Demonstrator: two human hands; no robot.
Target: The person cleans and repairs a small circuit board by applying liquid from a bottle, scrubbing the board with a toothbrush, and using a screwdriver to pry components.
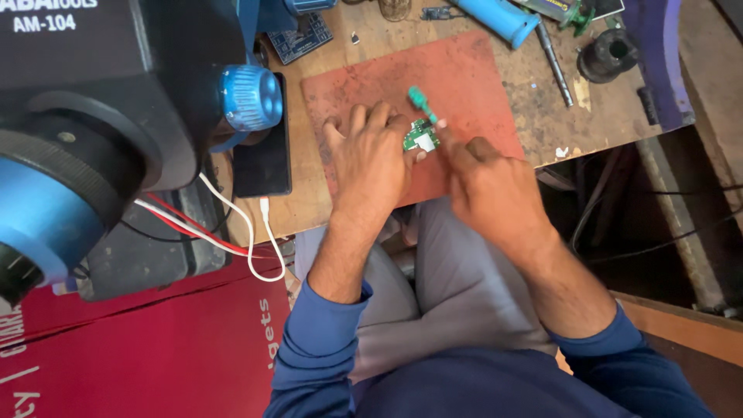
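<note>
A small green circuit board [420, 137] lies on a reddish-brown work mat [464, 77]. My left hand [370, 159] rests on the mat with its fingers spread, and the thumb and a fingertip press the board's left edge. My right hand [487, 182] holds a thin tool with a green handle [422, 102] between thumb and forefinger. The handle sticks up and away, and the tool's lower end meets the board.
A black and blue microscope [116, 101] looms at the left with a blue knob [249, 97]. A dark phone [265, 159] with a white cable [259, 240] lies beside the mat. A blue-handled tool [499, 17], a metal rod [553, 62], a black spool [607, 54] and another circuit board [302, 35] sit at the back.
</note>
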